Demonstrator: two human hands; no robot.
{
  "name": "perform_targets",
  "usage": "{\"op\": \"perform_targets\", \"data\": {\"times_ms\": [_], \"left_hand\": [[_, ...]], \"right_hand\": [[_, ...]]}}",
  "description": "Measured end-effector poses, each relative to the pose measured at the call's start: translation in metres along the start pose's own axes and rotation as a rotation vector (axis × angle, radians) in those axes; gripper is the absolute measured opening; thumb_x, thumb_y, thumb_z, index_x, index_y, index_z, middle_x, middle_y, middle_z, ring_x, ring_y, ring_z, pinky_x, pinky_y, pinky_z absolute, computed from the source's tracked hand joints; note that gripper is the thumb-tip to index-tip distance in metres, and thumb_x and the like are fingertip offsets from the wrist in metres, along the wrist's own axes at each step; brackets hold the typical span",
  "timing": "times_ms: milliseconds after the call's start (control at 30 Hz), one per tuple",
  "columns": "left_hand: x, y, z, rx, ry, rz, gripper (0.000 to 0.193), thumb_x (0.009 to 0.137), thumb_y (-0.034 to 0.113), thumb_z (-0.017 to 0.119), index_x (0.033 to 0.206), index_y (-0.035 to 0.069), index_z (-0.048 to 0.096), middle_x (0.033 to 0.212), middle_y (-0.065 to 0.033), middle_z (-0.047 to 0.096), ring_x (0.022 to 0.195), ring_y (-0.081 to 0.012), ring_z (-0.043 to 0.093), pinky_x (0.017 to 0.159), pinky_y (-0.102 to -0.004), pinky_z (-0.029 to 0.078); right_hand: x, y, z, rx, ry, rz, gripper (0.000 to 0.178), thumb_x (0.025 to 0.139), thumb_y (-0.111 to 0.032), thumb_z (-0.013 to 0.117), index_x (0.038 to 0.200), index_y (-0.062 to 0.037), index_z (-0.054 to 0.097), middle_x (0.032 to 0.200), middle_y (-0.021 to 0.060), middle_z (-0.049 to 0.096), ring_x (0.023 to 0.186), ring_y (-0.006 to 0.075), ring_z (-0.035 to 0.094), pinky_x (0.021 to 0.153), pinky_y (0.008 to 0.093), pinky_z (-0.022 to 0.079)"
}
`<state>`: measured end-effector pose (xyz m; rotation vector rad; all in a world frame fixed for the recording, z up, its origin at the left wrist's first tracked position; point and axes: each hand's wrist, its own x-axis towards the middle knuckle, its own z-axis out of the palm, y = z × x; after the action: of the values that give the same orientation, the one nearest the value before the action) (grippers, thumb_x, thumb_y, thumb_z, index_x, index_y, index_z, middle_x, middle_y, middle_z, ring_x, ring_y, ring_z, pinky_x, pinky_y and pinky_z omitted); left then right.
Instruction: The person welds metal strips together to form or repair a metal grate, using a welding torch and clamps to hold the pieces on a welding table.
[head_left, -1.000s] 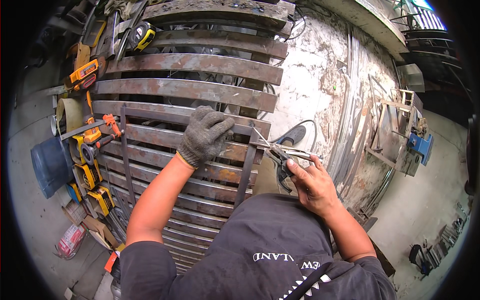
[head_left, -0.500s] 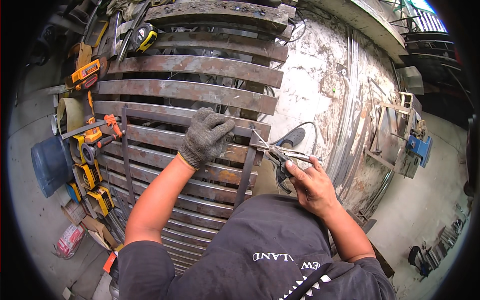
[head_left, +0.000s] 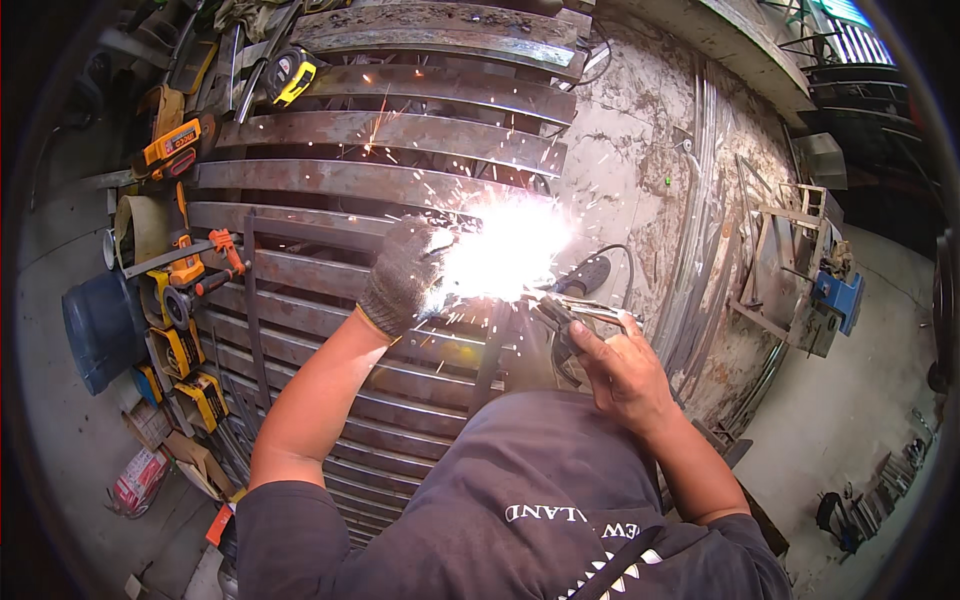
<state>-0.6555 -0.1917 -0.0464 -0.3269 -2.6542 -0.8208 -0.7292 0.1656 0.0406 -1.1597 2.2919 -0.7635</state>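
Note:
My left hand (head_left: 398, 275), in a grey knit glove, is closed on the far bar of a flat-steel frame (head_left: 256, 310) that lies on a slatted metal bench (head_left: 380, 178). In my bare right hand (head_left: 628, 378) is a plier-like welding electrode holder (head_left: 556, 312), its jaws pointing up and left toward the frame's far right corner. A white welding arc (head_left: 510, 245) blazes there, right beside the glove. Its glare hides the corner, the electrode and part of the left fingers. Sparks scatter over the slats.
Along the bench's left side are an orange-handled bar clamp (head_left: 180, 252), an angle grinder (head_left: 178, 305), yellow boxes (head_left: 203, 400) and a tape measure (head_left: 290, 77). A blue bucket (head_left: 103, 330) stands beyond. A shoe (head_left: 585, 275) shows past the arc; a metal stand (head_left: 790, 270) is at right.
A bright arc and flying sparks have appeared at the frame's corner, where the electrode was visible before. Both hands stay nearly in the same places.

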Motion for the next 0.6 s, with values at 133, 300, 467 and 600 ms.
{"op": "perform_targets", "data": {"times_ms": [133, 300, 467, 600], "left_hand": [[-0.001, -0.005, -0.001, 0.0, 0.013, 0.028, 0.035, 0.078, 0.021, 0.081, 0.111, 0.011, 0.077, 0.108, -0.0077, 0.073, 0.096, -0.0311, 0.069, 0.089, -0.0493, 0.054], [-0.012, -0.006, 0.005, 0.021, -0.015, -0.025, 0.036, 0.076, 0.019, 0.083, 0.112, 0.015, 0.079, 0.108, -0.0057, 0.073, 0.101, -0.0317, 0.069, 0.093, -0.0471, 0.056], [0.001, 0.002, 0.0, -0.025, 0.019, -0.04, 0.035, 0.076, 0.017, 0.084, 0.11, 0.012, 0.078, 0.106, -0.0085, 0.071, 0.1, -0.0349, 0.067, 0.094, -0.05, 0.053], [0.0, 0.002, 0.001, -0.015, 0.015, -0.02, 0.039, 0.075, 0.018, 0.085, 0.112, 0.01, 0.077, 0.108, -0.0101, 0.07, 0.099, -0.0363, 0.065, 0.095, -0.0522, 0.052]], "right_hand": [[0.002, -0.001, -0.002, -0.018, 0.013, -0.038, 0.071, 0.091, 0.003, 0.076, 0.157, -0.0177, 0.059, 0.076, 0.0037, 0.052, 0.07, 0.0245, 0.059, 0.12, 0.0595, 0.045], [-0.003, 0.005, 0.002, 0.041, 0.131, -0.042, 0.069, 0.087, 0.011, 0.074, 0.152, -0.0097, 0.061, 0.091, 0.0081, 0.07, 0.087, 0.0293, 0.072, 0.119, 0.057, 0.047], [-0.015, 0.03, -0.018, 0.007, 0.383, 0.041, 0.058, 0.094, 0.012, 0.066, 0.15, -0.0009, 0.062, 0.102, 0.0136, 0.076, 0.092, 0.0306, 0.077, 0.119, 0.0579, 0.046], [-0.033, 0.055, -0.048, -0.076, 0.602, 0.119, 0.05, 0.101, 0.004, 0.068, 0.15, -0.0015, 0.064, 0.118, 0.0153, 0.079, 0.103, 0.0317, 0.077, 0.116, 0.0541, 0.048]]}}
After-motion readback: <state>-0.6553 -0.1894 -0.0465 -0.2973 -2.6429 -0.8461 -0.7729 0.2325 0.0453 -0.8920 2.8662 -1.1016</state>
